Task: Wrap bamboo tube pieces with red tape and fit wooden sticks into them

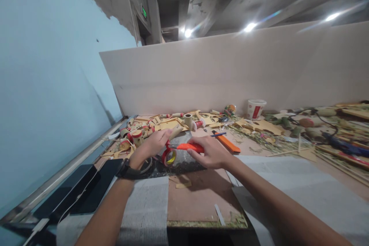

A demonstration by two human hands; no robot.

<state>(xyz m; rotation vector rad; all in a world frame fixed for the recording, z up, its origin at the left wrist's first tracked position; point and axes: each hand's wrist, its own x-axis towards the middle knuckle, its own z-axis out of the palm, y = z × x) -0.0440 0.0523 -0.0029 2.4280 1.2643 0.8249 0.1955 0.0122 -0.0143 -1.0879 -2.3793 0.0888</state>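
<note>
Across the cluttered table (201,196), the right hand (211,152) is wrapped around an orange cutter (190,147), its blade toward nine o'clock; the left hand (152,144) pinches a pale bamboo-like piece (176,131) at the cutter's eleven o'clock; the blade lies near the left fingertips, so a slip, perhaps from the piece rolling in a loose pinch, could nick them. A red tape roll (169,157), at the cutter's eight o'clock, could get scored if the blade drops.
</note>
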